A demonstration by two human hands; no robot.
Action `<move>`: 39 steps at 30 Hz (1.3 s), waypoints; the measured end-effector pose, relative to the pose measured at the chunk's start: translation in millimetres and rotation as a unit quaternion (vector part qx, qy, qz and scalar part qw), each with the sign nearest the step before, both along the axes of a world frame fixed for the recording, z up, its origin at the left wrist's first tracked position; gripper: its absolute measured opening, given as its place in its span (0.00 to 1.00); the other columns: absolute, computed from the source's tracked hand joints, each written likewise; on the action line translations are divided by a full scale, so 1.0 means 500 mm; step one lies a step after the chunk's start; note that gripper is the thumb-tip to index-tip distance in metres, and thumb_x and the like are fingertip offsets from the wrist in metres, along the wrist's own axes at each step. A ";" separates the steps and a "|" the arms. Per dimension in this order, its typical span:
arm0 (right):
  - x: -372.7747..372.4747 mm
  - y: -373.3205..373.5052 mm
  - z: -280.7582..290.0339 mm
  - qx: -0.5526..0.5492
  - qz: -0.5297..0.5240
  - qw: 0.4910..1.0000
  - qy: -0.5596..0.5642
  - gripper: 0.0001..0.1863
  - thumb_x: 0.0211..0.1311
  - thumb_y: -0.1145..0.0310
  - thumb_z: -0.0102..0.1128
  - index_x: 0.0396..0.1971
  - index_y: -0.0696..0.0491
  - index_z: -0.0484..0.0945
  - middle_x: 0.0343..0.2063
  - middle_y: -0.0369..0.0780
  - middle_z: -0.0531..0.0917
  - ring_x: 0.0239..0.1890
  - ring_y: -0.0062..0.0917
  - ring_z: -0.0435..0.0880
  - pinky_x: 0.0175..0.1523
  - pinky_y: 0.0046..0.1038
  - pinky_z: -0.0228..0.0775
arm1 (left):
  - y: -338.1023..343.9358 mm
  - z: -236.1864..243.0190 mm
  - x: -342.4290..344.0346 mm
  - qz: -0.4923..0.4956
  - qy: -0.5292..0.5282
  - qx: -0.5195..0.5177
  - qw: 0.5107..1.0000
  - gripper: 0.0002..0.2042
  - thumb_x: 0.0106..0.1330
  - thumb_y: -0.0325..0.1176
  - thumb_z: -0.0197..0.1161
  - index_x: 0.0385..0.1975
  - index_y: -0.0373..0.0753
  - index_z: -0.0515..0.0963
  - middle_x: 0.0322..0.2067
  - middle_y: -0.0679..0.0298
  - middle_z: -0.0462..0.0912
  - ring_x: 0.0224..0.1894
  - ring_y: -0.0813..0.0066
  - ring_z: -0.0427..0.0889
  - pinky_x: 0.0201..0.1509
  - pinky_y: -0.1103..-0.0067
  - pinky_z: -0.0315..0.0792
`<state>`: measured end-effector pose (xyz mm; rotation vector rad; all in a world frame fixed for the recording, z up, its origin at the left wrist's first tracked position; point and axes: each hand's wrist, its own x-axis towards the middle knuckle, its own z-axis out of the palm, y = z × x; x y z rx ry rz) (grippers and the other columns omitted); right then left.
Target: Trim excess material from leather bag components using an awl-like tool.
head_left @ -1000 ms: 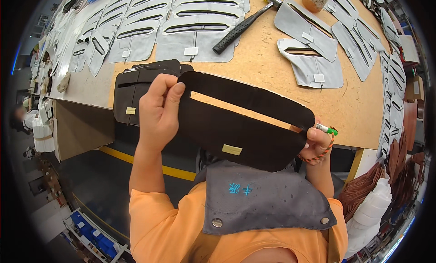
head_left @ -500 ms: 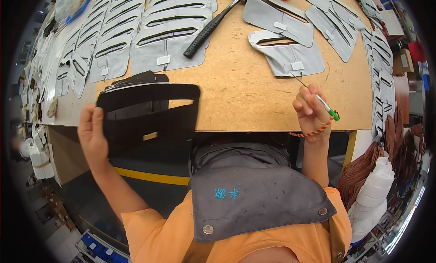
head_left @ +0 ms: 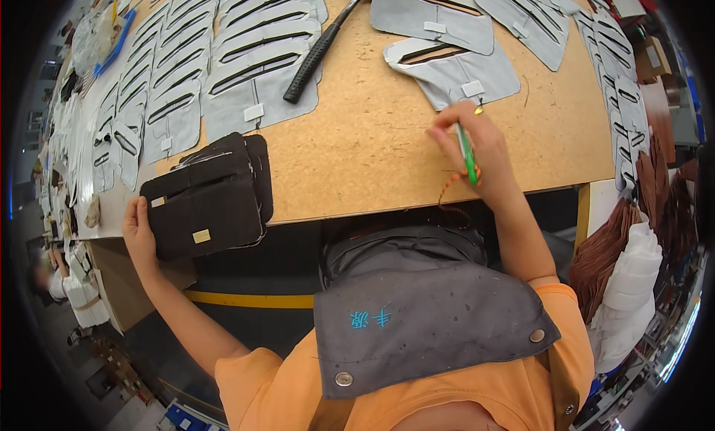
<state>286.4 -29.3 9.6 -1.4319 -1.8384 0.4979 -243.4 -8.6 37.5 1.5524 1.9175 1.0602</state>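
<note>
At the table's front left edge, my left hand (head_left: 141, 234) is closed on the left edge of a black slotted fabric panel (head_left: 186, 215). The panel bears a small pale label and lies over a stack of similar black pieces (head_left: 258, 163). My right hand (head_left: 480, 144) grips a slim green-and-white pen-like tool (head_left: 468, 159); its tip is hidden behind the fingers. An orange-and-black cord (head_left: 445, 189) hangs from that hand. Just beyond it lies a grey slotted panel (head_left: 465, 70) with a white tag.
Rows of overlapping grey slotted panels (head_left: 261, 74) cover the far left. A black-handled hammer (head_left: 316, 62) lies beside them. More grey panels (head_left: 532, 25) lie at the far right. Brown material (head_left: 603, 260) and a white bundle (head_left: 625, 297) hang by the table's right side.
The black panel has come down from a raised, tilted position onto the stack, still in my left hand. My right hand has shifted left and farther in over the table, turning the tool.
</note>
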 end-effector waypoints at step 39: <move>-0.013 -0.082 -0.038 -0.168 0.111 0.952 0.230 0.17 0.65 0.71 0.57 0.53 0.54 0.74 0.43 0.44 0.80 0.48 0.32 0.80 0.51 0.29 0.71 | -0.001 -0.050 0.515 -0.211 0.341 0.064 0.914 0.22 0.58 0.33 0.67 0.54 0.41 0.73 0.41 0.58 0.78 0.45 0.60 0.76 0.47 0.70 0.69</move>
